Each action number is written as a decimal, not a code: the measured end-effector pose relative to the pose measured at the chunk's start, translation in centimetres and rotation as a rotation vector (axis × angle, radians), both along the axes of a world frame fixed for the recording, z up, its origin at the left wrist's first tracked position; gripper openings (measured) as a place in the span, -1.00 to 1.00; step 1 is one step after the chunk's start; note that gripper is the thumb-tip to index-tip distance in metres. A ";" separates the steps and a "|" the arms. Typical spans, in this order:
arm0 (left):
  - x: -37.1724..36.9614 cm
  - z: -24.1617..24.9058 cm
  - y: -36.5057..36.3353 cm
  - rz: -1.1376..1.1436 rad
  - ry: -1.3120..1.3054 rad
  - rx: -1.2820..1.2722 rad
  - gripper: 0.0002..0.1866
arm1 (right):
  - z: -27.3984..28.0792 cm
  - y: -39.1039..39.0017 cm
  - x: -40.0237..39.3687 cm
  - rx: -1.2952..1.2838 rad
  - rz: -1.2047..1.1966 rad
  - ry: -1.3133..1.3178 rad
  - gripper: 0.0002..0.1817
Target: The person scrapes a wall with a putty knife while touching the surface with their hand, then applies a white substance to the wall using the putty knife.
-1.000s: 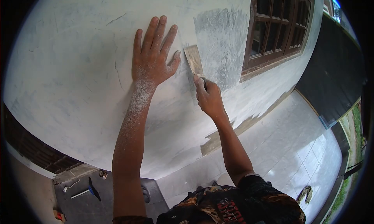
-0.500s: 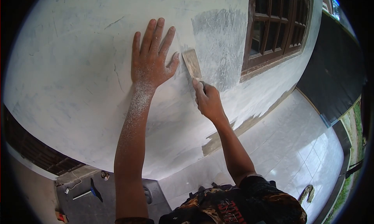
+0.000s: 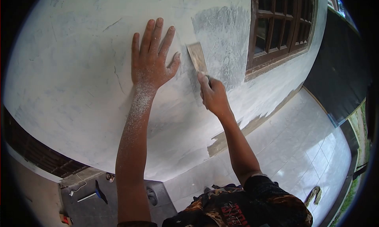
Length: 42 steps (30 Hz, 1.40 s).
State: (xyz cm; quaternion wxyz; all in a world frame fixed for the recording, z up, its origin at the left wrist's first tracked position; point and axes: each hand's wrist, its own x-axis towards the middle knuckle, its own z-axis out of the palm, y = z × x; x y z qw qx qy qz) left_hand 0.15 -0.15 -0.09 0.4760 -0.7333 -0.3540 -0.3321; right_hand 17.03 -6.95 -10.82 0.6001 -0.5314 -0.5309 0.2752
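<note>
My left hand [image 3: 153,61] lies flat on the white wall [image 3: 87,69], fingers spread, with pale dust over the wrist and thumb. To its right, my right hand [image 3: 214,93] is wrapped round the handle of a putty knife [image 3: 197,57]. The wide blade points up and its edge meets the wall at the left border of a grey, scraped-looking patch [image 3: 225,41]. Most of the handle is hidden by my fingers. Thin cracks [image 3: 115,69] run through the wall left of my left hand.
A brown-framed window [image 3: 280,25] is set in the wall at upper right. Below are pale floor tiles [image 3: 292,148] with a crumpled cloth [image 3: 314,196]. A blue-and-black broom-like tool [image 3: 100,192] lies on the dark floor at lower left. A black sheet [image 3: 339,65] hangs at right.
My right hand and the putty knife have moved slightly up and right along the wall. My left hand stays flat in place; the view has shifted a little.
</note>
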 end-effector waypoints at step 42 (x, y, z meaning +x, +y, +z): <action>-0.4 0.2 0.2 -0.144 0.012 0.010 -0.23 | 0.7 -0.4 0.6 0.028 0.109 0.127 -0.41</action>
